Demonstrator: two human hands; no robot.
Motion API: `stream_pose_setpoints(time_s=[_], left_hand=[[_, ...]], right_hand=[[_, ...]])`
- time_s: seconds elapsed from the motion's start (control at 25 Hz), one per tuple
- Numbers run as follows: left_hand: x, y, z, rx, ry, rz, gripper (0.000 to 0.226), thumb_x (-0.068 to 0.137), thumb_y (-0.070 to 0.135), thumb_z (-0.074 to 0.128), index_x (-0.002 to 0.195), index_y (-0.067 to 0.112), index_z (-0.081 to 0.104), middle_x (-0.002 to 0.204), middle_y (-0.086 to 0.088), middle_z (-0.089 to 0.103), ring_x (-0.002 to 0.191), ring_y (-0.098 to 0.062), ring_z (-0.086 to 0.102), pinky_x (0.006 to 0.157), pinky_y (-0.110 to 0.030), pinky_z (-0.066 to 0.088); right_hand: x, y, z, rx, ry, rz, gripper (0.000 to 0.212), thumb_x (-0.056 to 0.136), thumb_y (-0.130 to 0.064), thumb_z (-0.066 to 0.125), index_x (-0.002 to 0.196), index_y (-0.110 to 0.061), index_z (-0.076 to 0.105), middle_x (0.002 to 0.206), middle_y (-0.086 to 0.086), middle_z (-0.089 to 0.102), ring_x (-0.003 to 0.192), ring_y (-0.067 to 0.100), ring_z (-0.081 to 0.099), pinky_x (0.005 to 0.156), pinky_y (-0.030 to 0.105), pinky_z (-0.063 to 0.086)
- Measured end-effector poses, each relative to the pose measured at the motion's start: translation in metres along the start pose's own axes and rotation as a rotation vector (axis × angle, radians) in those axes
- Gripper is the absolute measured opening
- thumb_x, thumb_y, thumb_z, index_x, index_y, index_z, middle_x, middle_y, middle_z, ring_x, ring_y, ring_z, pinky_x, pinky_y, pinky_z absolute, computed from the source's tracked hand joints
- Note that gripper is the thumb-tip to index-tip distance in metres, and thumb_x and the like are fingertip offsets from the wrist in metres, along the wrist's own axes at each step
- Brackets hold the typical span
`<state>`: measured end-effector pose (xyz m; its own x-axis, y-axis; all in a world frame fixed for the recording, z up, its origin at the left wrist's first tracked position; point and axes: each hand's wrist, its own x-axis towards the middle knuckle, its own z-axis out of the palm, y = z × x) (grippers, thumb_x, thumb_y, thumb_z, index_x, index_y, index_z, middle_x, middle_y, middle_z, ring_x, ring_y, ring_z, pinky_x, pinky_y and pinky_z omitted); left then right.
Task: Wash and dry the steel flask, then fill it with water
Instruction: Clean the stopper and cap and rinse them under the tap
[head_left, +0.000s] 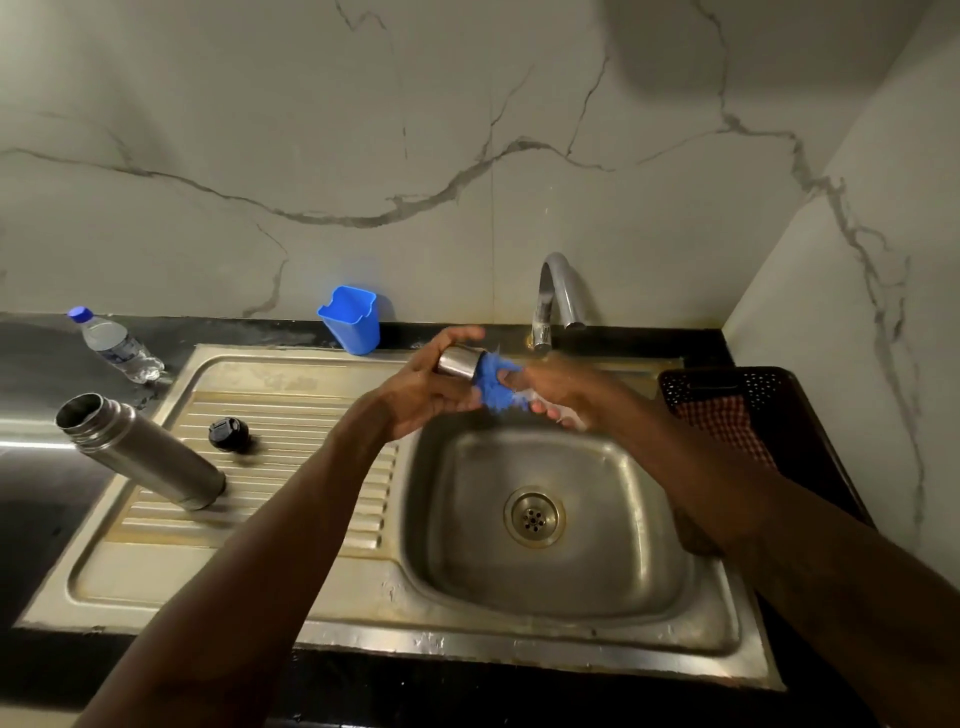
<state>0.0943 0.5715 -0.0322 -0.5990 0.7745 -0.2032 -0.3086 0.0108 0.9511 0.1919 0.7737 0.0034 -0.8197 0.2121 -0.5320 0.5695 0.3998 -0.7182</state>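
Over the steel sink (363, 640), both hands meet just below the tap (560, 291), in the centre of the frame. The left hand (423, 392) grips a small steel cup (460, 361) on its side. The right hand (558, 391), blurred, has its fingers closed on a blue scrubber (496, 384) pushed against the cup's open end.

The basin (631, 519) beneath them holds only its drain (534, 516), leaving free room below the hands. To the right, the sink's rim runs close to a dark basket (779, 387) and the wall corner, so space there is tight. A red checked cloth (727, 423) lies in the basket. To the left, the ribbed drainboard (270, 457) stretches toward the black worktop (31, 364).

The steel flask (140, 449) sits at the drainboard's left edge, centre left of the frame. Its mouth is uncapped and points toward the upper left; nothing can be made out inside it. Its black lid (228, 434) rests on the ribs just beside it, apart from the flask.

At the upper left, a clear plastic bottle (117, 345) with a blue cap stands on the worktop near the sink's back corner. A blue plastic holder (350, 319) stands on the sink's back edge against the marbled wall (467, 156), left of the tap. What it contains cannot be seen.
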Motion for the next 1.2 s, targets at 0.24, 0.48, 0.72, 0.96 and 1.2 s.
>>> stream_pose_setpoints(time_s=[0.24,0.48,0.72,0.96,1.2], left_hand=[[0.007,0.005,0.023,0.305,0.241,-0.375,0.100,0.092,0.088,0.017,0.103,0.005,0.073,0.074,-0.018,0.069,0.047,-0.018,0.058,0.037,-0.020,0.037],[0.014,-0.013,0.030,0.420,0.311,0.186,0.032,0.106,0.034,0.051,0.101,0.006,0.066,0.097,-0.015,0.069,0.082,-0.021,0.070,0.072,-0.030,0.059],[0.008,0.000,0.028,0.301,0.542,0.442,0.033,0.085,0.044,0.053,0.068,0.020,0.069,0.065,0.007,0.066,0.064,-0.011,0.065,0.060,-0.025,0.054],[0.022,0.014,0.045,0.157,0.765,0.424,0.028,0.082,0.022,0.053,0.060,0.022,0.071,0.062,0.008,0.066,0.065,-0.008,0.065,0.066,-0.028,0.056],[0.019,0.004,0.038,0.204,0.807,0.439,0.030,0.095,0.026,0.049,0.067,0.023,0.061,0.061,0.017,0.063,0.067,-0.003,0.062,0.066,-0.027,0.052]], right_hand=[[0.007,0.018,-0.006,-1.163,0.737,-1.135,0.019,0.084,-0.031,0.055,0.086,-0.019,0.069,0.070,0.000,0.064,0.060,0.024,0.060,0.058,0.030,0.028],[-0.006,-0.004,0.022,-0.434,0.274,-0.086,0.031,0.100,-0.045,0.055,0.086,-0.017,0.059,0.069,0.000,0.057,0.056,0.011,0.049,0.055,0.027,0.041],[-0.025,-0.027,0.001,0.391,-0.281,0.144,0.043,0.104,-0.044,0.048,0.075,-0.014,0.059,0.055,-0.005,0.037,0.043,0.008,0.028,0.042,0.022,0.026],[0.004,-0.025,0.024,-0.030,0.308,-0.107,0.045,0.095,-0.052,0.064,0.101,-0.008,0.073,0.088,0.008,0.074,0.082,0.023,0.071,0.087,0.044,0.060],[-0.021,-0.050,0.018,0.134,0.205,-0.169,0.040,0.099,-0.045,0.064,0.108,-0.006,0.068,0.080,0.004,0.068,0.063,0.012,0.064,0.060,0.027,0.054]])
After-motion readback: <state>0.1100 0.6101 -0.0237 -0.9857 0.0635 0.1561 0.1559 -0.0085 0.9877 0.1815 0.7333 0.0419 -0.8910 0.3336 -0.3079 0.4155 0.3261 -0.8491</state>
